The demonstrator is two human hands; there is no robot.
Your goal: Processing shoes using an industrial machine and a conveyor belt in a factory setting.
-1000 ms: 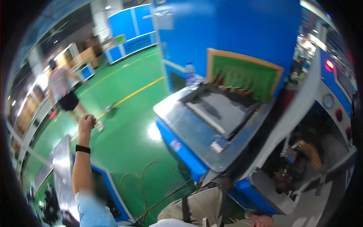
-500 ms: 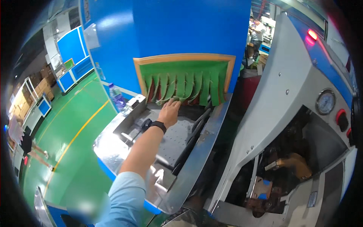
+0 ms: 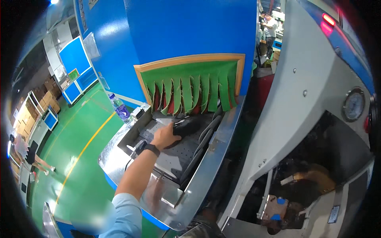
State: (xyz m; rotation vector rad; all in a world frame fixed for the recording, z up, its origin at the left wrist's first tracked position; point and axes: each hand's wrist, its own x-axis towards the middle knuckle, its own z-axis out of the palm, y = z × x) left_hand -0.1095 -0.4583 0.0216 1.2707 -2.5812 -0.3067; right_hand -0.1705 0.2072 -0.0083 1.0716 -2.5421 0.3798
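My left hand, with a dark band on its wrist, reaches over the perforated metal bed of a machine. Its thumb and fingers close on the near end of a black, elongated piece, whose exact kind I cannot make out. The far end of this piece lies close to the green strip curtain. Along the bed's right side stand several black curved pieces. My right hand is out of view.
A blue machine housing rises behind the curtain. On the left ledge stands a bottle with a purple label. A grey machine with a gauge stands close on the right. People are far off, another person at left.
My left hand has drawn back from the curtain towards me and slightly left, bringing the black piece into view. The curtain strips it was lifting now hang down.
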